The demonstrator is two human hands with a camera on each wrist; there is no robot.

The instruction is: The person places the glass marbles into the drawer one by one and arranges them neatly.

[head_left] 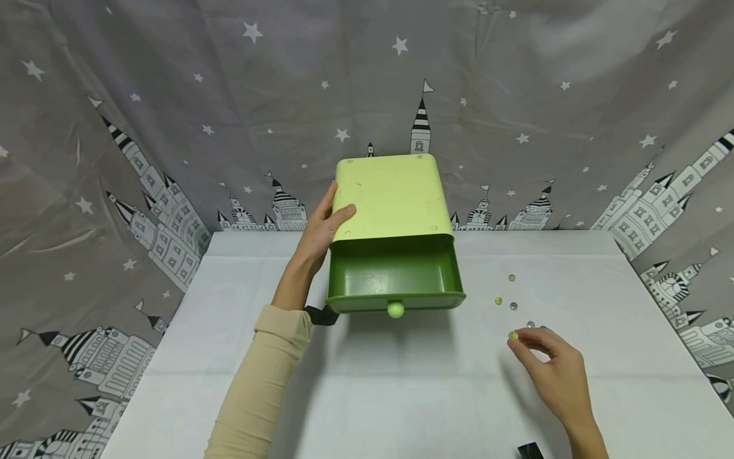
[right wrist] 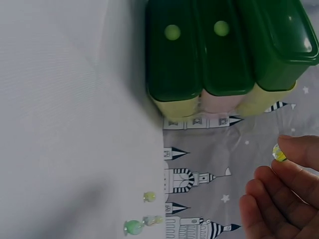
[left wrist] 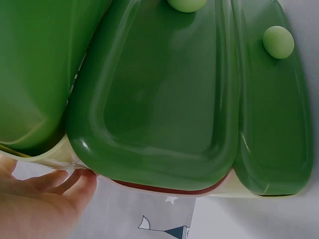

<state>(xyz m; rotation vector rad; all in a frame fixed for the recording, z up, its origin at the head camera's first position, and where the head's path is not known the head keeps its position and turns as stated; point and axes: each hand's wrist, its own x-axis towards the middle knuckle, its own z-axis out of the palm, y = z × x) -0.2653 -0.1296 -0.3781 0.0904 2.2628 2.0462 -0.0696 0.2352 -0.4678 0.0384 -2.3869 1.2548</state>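
Note:
A small drawer cabinet with a pale yellow-green top stands at the middle of the table. Its top drawer, dark green with a light green round knob, is pulled out, and its visible inside is bare. Two lower drawer fronts are pushed in, seen in the left wrist view. My left hand holds the cabinet's left side, thumb over the top edge. Right of the cabinet, my right hand pinches a yellow-green glass marble between thumb and fingertip, raised over the table.
Several glass marbles, among them a yellow-green one and a greyish one, lie scattered on the white tabletop beyond my right hand. A grey curtain printed with castles and stars hangs behind and along the sides.

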